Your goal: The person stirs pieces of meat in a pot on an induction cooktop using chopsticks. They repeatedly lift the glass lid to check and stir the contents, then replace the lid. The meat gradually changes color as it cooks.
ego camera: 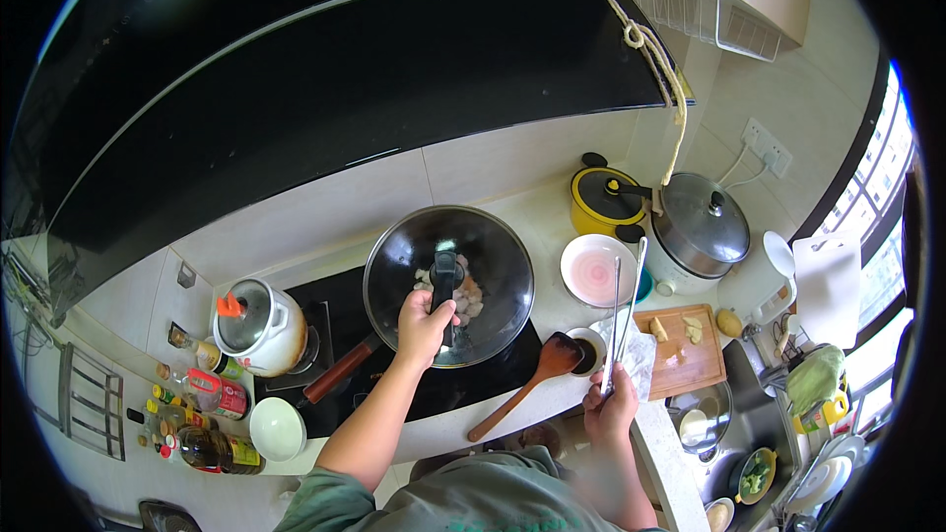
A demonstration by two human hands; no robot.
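Note:
My left hand [423,325] grips the black upright handle of a glass lid [502,288], which sits over a wok with a wooden handle [341,371]. Pale pieces of food [467,303] show through the glass. In my right hand [612,403] are metal tongs or long metal chopsticks [625,310], pointing away from me; which of the two I cannot tell. Just left of that hand, a wooden spatula [543,369] rests with its dark blade at a small bowl of dark liquid [589,352]. Beyond the metal tool stands a pink-and-white bowl [597,270].
A wooden cutting board [691,366] with cut pieces lies at the right, beside the sink [765,451]. An electric cooker [698,236] and a yellow pot [591,218] stand behind. At left are a white lidded pot [277,347], a white bowl [277,428] and several bottles [214,451]. A range hood [369,74] overhangs.

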